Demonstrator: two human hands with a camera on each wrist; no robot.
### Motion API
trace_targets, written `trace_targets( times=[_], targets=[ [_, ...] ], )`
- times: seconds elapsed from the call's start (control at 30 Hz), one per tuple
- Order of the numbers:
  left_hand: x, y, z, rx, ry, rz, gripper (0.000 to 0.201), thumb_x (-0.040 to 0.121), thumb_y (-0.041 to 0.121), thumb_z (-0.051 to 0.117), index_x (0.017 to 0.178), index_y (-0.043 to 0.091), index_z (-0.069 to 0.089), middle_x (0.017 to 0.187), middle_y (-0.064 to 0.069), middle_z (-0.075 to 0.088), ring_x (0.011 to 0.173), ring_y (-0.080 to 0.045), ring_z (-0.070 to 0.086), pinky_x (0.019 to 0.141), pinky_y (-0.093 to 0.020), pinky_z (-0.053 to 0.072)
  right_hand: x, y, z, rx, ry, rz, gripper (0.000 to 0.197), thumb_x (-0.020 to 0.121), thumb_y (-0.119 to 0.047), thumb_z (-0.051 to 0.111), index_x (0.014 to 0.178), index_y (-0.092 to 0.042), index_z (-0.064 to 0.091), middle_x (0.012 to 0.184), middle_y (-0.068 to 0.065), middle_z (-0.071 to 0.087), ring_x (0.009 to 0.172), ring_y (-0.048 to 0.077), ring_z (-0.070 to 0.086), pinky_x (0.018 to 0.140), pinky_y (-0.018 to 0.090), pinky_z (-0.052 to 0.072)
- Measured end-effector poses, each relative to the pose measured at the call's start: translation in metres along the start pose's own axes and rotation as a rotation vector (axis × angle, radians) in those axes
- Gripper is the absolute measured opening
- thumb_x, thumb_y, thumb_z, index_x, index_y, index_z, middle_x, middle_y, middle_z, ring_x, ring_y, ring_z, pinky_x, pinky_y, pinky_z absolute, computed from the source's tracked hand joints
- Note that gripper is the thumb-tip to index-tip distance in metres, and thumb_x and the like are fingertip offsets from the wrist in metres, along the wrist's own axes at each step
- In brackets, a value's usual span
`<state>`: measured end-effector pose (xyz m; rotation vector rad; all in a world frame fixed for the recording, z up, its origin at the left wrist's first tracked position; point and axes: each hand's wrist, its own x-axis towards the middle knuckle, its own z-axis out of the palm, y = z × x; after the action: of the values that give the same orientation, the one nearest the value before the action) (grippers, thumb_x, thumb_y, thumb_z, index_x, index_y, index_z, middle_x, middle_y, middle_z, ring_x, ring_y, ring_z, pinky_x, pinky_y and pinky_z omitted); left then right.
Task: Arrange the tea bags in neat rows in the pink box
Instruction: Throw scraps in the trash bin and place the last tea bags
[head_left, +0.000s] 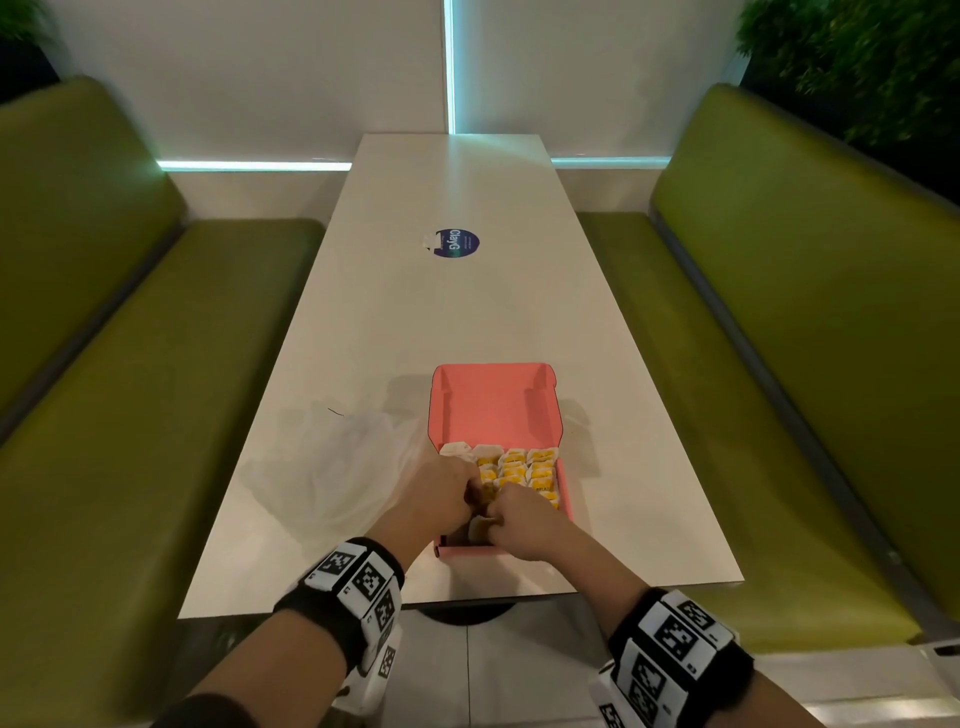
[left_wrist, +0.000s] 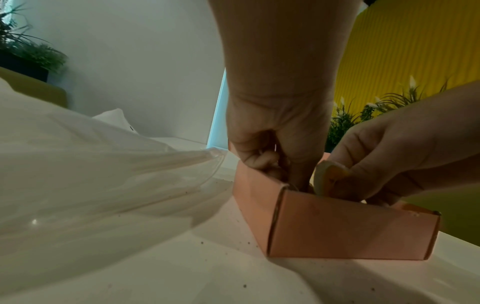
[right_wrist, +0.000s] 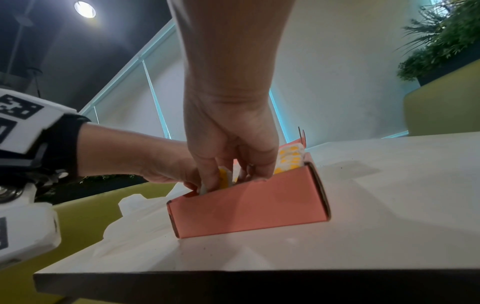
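Pink box (head_left: 496, 410) sits open on our table (head_left: 447, 322), yellow tea bags (head_left: 527, 467) in rows inside. Our right hand (head_left: 519, 522) pinches one tea bag (left_wrist: 330, 179) with curled fingers; our left hand (head_left: 441, 491) reaches in, its grasp hidden.

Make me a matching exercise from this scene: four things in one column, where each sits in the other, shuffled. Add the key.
Things:
1. pink box
2. clear plastic bag
3. round blue sticker
4. right hand

Places:
A. mid-table, beyond the box
B. near end of the table, lid open
C. inside the box, pinching a tea bag
D. flat on the table, left of the box

Pairs: 1-B, 2-D, 3-A, 4-C
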<state>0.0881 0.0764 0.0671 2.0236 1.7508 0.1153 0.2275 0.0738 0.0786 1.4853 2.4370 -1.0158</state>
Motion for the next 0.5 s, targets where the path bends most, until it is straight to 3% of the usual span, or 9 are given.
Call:
trace_targets(
  times=[0.07, 0.1, 0.17, 0.23, 0.33, 0.5],
  targets=[
    [-0.001, -0.001, 0.0, -0.006, 0.017, 0.005, 0.018, 0.083, 0.009, 0.055, 0.096, 0.017, 0.064, 0.1, -0.002, 0.064, 0.087, -0.016, 0.055, 0.075, -0.021, 0.044, 0.001, -0.002, 0.002, -0.02, -0.004, 0.043, 0.029, 0.089, -0.011, 0.048, 0.061, -0.01, 0.053, 0.063, 0.006, 0.046, 0.07, 0.024, 0.047, 0.054, 0.023, 0.031],
    [-0.002, -0.002, 0.0, -0.026, 0.029, 0.01, 0.02, 0.082, 0.007, 0.055, 0.098, 0.017, 0.064, 0.1, -0.002, 0.063, 0.085, -0.015, 0.054, 0.074, -0.021, 0.043, 0.002, -0.004, 0.003, -0.031, 0.012, 0.058, 0.02, 0.089, -0.011, 0.048, 0.076, -0.004, 0.061, 0.074, 0.011, 0.055, 0.078, 0.026, 0.053, 0.061, 0.025, 0.037],
    [-0.004, -0.004, -0.001, -0.076, 0.049, 0.038, 0.025, 0.082, 0.003, 0.055, 0.103, 0.016, 0.063, 0.096, -0.001, 0.061, 0.081, -0.013, 0.05, 0.072, -0.019, 0.043, 0.002, -0.006, 0.007, -0.041, 0.092, 0.092, 0.023, 0.089, -0.01, 0.048, 0.108, -0.003, 0.058, 0.101, 0.016, 0.062, 0.094, 0.028, 0.059, 0.075, 0.031, 0.046],
    [-0.008, -0.008, -0.003, -0.141, 0.085, 0.088, 0.027, 0.08, 0.001, 0.057, 0.103, 0.012, 0.064, 0.088, 0.004, 0.055, 0.078, -0.01, 0.048, 0.068, -0.013, 0.04, 0.001, -0.005, 0.013, -0.004, 0.189, 0.109, 0.035, 0.087, -0.01, 0.051, 0.122, -0.008, 0.046, 0.109, 0.013, 0.061, 0.098, 0.026, 0.06, 0.08, 0.031, 0.047],
    [-0.018, -0.014, -0.004, -0.239, 0.141, 0.104, 0.023, 0.078, -0.005, 0.06, 0.097, 0.006, 0.066, 0.078, 0.012, 0.047, 0.068, -0.003, 0.046, 0.062, -0.005, 0.038, 0.0, -0.005, 0.017, 0.043, 0.3, 0.114, 0.049, 0.085, -0.006, 0.054, 0.13, -0.009, 0.034, 0.118, 0.011, 0.053, 0.1, 0.025, 0.057, 0.073, 0.026, 0.042],
    [-0.035, -0.019, -0.003, -0.306, 0.28, 0.053, 0.007, 0.08, 0.005, 0.066, 0.086, 0.008, 0.066, 0.073, 0.016, 0.046, 0.063, -0.002, 0.045, 0.06, -0.004, 0.036, -0.009, -0.005, 0.012, -0.074, 0.367, 0.07, 0.03, 0.086, 0.0, 0.049, 0.114, -0.009, 0.051, 0.121, 0.006, 0.044, 0.094, 0.026, 0.056, 0.064, 0.027, 0.035]
  ],
)
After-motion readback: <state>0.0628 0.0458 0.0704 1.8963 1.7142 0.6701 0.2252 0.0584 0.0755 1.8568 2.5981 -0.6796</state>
